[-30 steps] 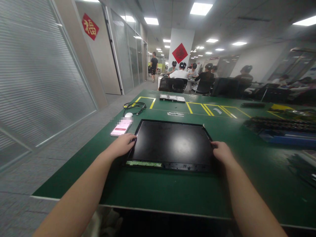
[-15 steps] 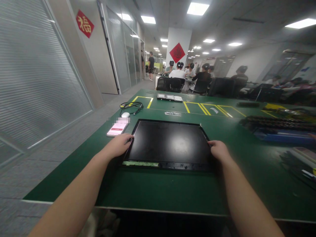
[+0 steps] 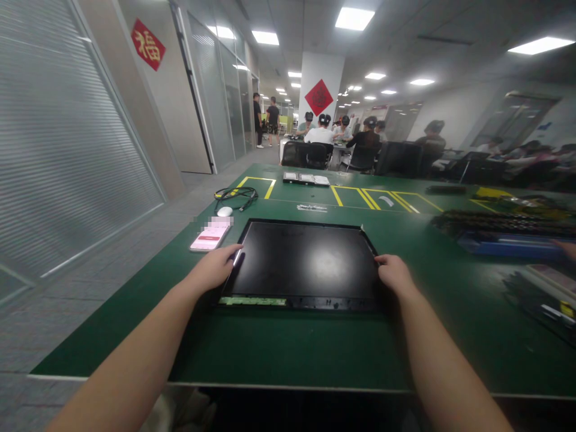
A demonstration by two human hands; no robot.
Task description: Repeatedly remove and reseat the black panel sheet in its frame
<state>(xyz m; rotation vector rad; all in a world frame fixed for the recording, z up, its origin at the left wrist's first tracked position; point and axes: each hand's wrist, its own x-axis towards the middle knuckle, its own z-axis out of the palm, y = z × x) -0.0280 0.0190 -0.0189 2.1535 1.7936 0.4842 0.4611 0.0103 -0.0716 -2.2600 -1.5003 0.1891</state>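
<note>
In front of me, a black flat screen panel (image 3: 301,258) lies face up over the green table, its near edge carrying a green strip (image 3: 252,301). My left hand (image 3: 216,264) is closed on the panel's left edge, thumb on top. On the opposite side my right hand (image 3: 395,273) grips the right edge in the same way. The fingers under the panel are hidden on both sides. Just beyond my left hand lies a phone (image 3: 209,236) with a pink display, and a white mouse (image 3: 224,212) sits behind it.
A coiled black cable (image 3: 236,195) lies at the back left of the green table (image 3: 279,354). Several drives (image 3: 306,179) stand at the far edge. Dark parts and a blue tray (image 3: 499,245) occupy the right, near another person's hand (image 3: 567,249). Several people sit farther back.
The whole view has shifted slightly, so the table things appear a little farther left. Both hands keep their hold on the panel. At the far right, another person's hand shows more.
</note>
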